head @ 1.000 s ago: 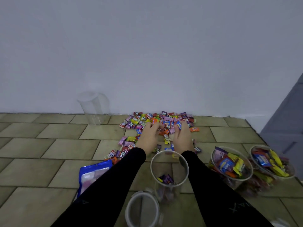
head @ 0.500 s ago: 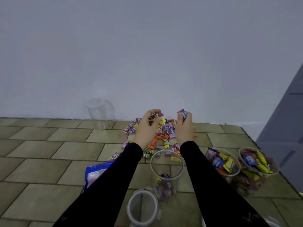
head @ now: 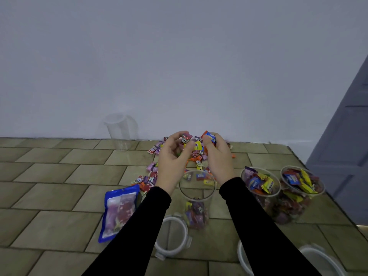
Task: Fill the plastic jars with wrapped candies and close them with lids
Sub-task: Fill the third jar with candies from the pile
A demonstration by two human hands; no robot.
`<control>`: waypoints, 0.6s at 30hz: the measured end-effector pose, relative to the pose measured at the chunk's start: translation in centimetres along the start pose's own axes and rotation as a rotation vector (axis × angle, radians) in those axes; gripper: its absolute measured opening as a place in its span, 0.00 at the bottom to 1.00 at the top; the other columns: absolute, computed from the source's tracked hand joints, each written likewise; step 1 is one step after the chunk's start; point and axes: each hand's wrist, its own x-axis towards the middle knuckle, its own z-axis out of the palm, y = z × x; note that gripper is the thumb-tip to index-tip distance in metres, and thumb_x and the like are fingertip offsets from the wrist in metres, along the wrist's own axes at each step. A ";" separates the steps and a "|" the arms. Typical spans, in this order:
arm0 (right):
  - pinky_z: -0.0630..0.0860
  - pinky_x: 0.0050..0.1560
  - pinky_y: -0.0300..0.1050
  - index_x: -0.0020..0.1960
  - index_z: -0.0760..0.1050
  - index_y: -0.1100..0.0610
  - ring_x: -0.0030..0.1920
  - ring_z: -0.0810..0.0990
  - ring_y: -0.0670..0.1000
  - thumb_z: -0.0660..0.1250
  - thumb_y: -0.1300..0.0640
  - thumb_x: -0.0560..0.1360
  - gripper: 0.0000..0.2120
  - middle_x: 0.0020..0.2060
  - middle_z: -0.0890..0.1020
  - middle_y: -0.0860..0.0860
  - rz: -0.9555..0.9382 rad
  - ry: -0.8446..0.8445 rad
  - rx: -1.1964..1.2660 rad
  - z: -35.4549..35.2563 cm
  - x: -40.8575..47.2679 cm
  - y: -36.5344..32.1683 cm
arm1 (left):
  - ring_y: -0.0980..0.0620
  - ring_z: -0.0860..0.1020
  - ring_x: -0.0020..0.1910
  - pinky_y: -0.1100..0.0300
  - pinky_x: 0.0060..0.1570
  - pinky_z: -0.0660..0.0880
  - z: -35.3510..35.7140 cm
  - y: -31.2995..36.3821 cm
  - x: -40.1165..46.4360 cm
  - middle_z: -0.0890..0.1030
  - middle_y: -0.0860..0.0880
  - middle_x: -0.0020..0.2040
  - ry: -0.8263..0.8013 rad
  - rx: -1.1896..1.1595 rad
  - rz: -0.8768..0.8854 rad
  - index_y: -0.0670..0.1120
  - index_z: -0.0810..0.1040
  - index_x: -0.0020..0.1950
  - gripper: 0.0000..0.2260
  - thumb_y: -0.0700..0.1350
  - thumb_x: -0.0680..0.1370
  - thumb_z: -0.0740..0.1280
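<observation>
From the head camera, both hands are raised together above the far rim of a clear, round plastic jar point(head: 197, 196) that stands open on the tan tiled floor point(head: 49, 176) with a shallow layer of wrapped candies at its bottom. The left hand point(head: 172, 159) is cupped, fingers curled round a small bunch of wrapped candies point(head: 196, 143), with a dark wrapper showing at its fingertips; the right hand point(head: 218, 156) is likewise curled closed on the same cluster, a blue-and-orange wrapper pinched at its top. The held sweets sit between the two palms, just beyond and above the jar's mouth. Under and past the hands a loose pile of many-coloured wrapped candies point(head: 153, 176) spreads over the tiles toward the pale wall. To the right stand two more clear plastic jars, the nearer point(head: 260, 196) and the farther right one point(head: 302, 192), both heaped with candies and uncovered. A white ring-shaped lid with clips point(head: 173, 238) lies near the open jar on its left; two more white lids point(head: 322, 259) peek out at the near right edge. A blue candy pouch point(head: 119, 212) lies flat on the left, and an empty clear cup-like jar point(head: 119, 132) stands far left by the wall.
</observation>
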 end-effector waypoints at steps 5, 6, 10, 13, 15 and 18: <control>0.69 0.44 0.46 0.42 0.75 0.58 0.39 0.72 0.48 0.63 0.58 0.77 0.07 0.35 0.75 0.46 0.047 0.047 0.108 0.3 -1.5 0.1 | 0.48 0.71 0.41 0.54 0.41 0.73 0.4 0.1 -1.5 0.74 0.44 0.41 0.026 0.009 -0.015 0.57 0.80 0.52 0.09 0.52 0.72 0.72; 0.70 0.44 0.42 0.44 0.75 0.61 0.41 0.73 0.48 0.63 0.59 0.77 0.06 0.37 0.75 0.47 0.054 0.065 0.121 0.3 -1.7 0.1 | 0.49 0.71 0.40 0.56 0.40 0.72 0.5 0.2 -1.7 0.74 0.45 0.40 0.034 0.020 -0.013 0.57 0.80 0.51 0.08 0.50 0.73 0.72; 0.66 0.31 0.31 0.41 0.73 0.66 0.33 0.67 0.45 0.62 0.58 0.74 0.10 0.35 0.72 0.52 0.001 0.077 0.125 0.4 -2.3 -0.1 | 0.48 0.69 0.33 0.56 0.32 0.68 0.8 0.5 -2.2 0.72 0.49 0.33 0.026 0.057 -0.009 0.61 0.80 0.46 0.06 0.48 0.75 0.70; 0.67 0.25 0.29 0.38 0.74 0.67 0.29 0.69 0.45 0.60 0.69 0.75 0.08 0.35 0.71 0.57 0.025 0.022 0.190 0.3 -2.4 -0.1 | 0.48 0.67 0.29 0.55 0.29 0.66 0.9 0.5 -2.2 0.71 0.46 0.32 0.007 0.026 -0.060 0.59 0.80 0.45 0.03 0.50 0.74 0.68; 0.68 0.27 0.32 0.34 0.72 0.65 0.29 0.69 0.45 0.62 0.67 0.72 0.08 0.32 0.70 0.57 0.019 -0.027 0.203 0.4 -2.4 0.2 | 0.51 0.68 0.30 0.57 0.30 0.66 1.0 0.4 -2.1 0.74 0.49 0.32 0.015 0.024 -0.074 0.55 0.79 0.46 0.07 0.42 0.78 0.66; 0.65 0.36 0.46 0.32 0.74 0.66 0.34 0.69 0.53 0.62 0.58 0.64 0.10 0.29 0.72 0.57 -0.051 -0.060 0.132 0.7 -2.2 0.8 | 0.57 0.73 0.34 0.64 0.32 0.69 1.0 0.6 -2.0 0.78 0.57 0.34 0.004 0.028 -0.080 0.48 0.77 0.47 0.10 0.35 0.79 0.61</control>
